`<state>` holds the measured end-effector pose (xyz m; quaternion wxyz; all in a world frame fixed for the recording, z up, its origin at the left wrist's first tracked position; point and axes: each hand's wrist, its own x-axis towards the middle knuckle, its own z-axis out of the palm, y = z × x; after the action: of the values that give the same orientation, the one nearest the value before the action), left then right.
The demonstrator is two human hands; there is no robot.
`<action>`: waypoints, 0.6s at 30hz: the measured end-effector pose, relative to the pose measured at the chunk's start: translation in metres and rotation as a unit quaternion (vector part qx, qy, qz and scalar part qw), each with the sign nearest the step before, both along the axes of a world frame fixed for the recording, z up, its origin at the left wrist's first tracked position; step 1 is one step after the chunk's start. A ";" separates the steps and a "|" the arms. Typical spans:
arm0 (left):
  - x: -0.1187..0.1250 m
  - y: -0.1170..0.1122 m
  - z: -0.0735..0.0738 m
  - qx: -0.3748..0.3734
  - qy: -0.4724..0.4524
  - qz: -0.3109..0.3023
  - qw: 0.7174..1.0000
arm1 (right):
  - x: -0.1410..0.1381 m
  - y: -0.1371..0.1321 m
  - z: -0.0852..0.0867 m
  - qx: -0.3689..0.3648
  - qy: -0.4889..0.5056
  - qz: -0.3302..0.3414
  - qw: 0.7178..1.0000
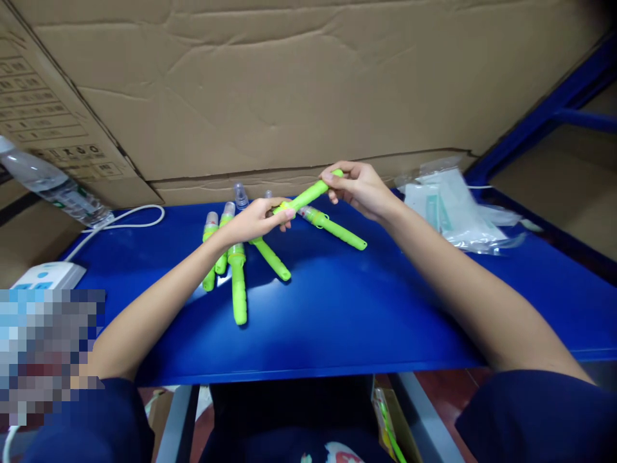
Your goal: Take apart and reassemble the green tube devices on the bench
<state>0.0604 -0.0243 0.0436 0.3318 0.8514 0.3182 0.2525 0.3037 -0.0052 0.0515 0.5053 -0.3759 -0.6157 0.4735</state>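
A lime-green light stick is held up over the table, slanting from lower left to upper right. My left hand is closed round its left end and hides that end. My right hand pinches its far right end between thumb and fingers. Beneath and around my left hand lie several similar light sticks with clear caps, among them one pointing towards me and one slanting to the right. Another light stick rests below my right hand, a thin loop by its clear cap.
The blue table backs onto a cardboard wall. To the right lie clear plastic bags with white contents. On the left are a water bottle, a white power strip and its cable. A blue metal frame rises at right.
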 end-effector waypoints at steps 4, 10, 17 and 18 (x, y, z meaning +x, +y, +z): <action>-0.004 -0.011 -0.001 -0.021 -0.013 -0.008 1.000 | -0.001 -0.009 -0.005 -0.010 0.005 -0.008 1.000; 0.000 -0.019 -0.001 -0.024 0.027 -0.036 0.999 | 0.008 -0.025 -0.016 0.000 0.015 -0.037 0.999; 0.020 -0.014 -0.016 0.050 0.078 0.097 0.991 | 0.010 -0.031 -0.030 0.060 -0.007 -0.083 0.995; 0.021 -0.012 -0.019 0.076 0.064 0.126 0.987 | 0.009 -0.032 -0.031 0.075 -0.014 -0.090 0.993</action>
<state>0.0815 -0.0362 0.0250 0.2105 0.8417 0.4236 0.2605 0.3123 -0.0370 0.0203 0.5639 -0.3969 -0.6206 0.3732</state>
